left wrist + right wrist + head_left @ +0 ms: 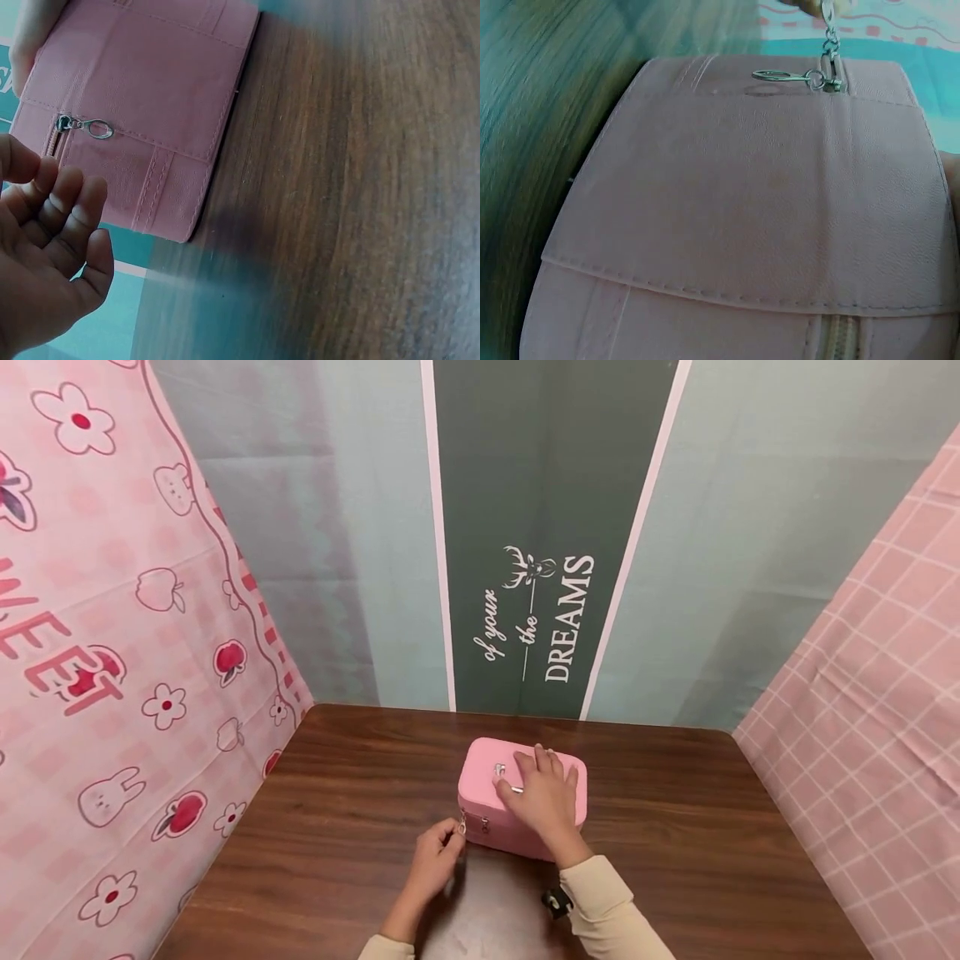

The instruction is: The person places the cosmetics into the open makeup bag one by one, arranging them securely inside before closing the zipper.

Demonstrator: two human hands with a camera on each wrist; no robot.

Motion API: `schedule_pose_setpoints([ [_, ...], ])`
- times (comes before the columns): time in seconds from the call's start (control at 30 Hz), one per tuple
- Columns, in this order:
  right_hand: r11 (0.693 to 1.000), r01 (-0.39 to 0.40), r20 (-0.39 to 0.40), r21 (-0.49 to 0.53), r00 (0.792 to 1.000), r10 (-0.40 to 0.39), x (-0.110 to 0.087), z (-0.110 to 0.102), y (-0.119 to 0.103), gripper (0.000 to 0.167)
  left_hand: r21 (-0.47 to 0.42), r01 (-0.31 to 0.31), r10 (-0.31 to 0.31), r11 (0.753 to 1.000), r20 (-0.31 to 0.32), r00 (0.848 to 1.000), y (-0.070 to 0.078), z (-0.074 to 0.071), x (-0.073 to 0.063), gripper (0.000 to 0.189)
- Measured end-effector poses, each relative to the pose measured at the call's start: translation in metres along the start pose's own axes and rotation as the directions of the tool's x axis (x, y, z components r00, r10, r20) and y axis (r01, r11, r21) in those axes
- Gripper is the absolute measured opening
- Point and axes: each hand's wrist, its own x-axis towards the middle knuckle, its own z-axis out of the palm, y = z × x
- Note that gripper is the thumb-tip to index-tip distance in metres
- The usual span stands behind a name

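A pink zippered case (487,785) stands on the wooden table, its lid closed over the part I see. My right hand (546,793) rests on top with fingers spread, near a small silvery fitting (500,769). At the front left corner my left hand (437,856) pinches a metal zipper pull (829,26) between thumb and finger; its chain runs up to the fingertips in the right wrist view. A second zipper pull (97,129) dangles loose from its slider on the case's side. The left wrist view shows the left hand (52,247) with its other fingers curled.
The brown wooden table (345,793) extends around the case. Behind it hangs a grey-green curtain (555,485) with lettering. Pink printed cloth (112,635) hangs on the left and a pink checked cloth (885,693) on the right. A black device (557,902) sits at the right wrist.
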Motion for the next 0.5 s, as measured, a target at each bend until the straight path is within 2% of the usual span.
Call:
schedule_pose_setpoints([
  [0.2,1.0,-0.009,-0.009,-0.028,1.0,0.008,-0.001,0.002,-0.002,0.059,-0.018,0.024,-0.024,1.0,-0.014,1.0,-0.002,-0.001,0.001,0.024],
  [0.3,1.0,0.02,0.032,-0.011,0.999,-0.019,0.002,-0.003,0.002,0.062,-0.044,0.031,-0.032,0.999,-0.012,0.999,-0.001,0.0,0.001,0.023],
  [0.4,0.993,0.117,0.113,0.018,0.987,-0.118,0.008,-0.014,0.011,0.065,-0.062,0.038,-0.04,0.997,-0.019,0.999,-0.001,0.001,-0.001,0.021],
  [0.5,0.967,0.246,0.169,0.067,0.952,-0.254,0.016,-0.024,0.028,0.064,-0.065,0.041,-0.043,0.997,-0.029,0.999,-0.003,-0.001,-0.004,0.02],
])
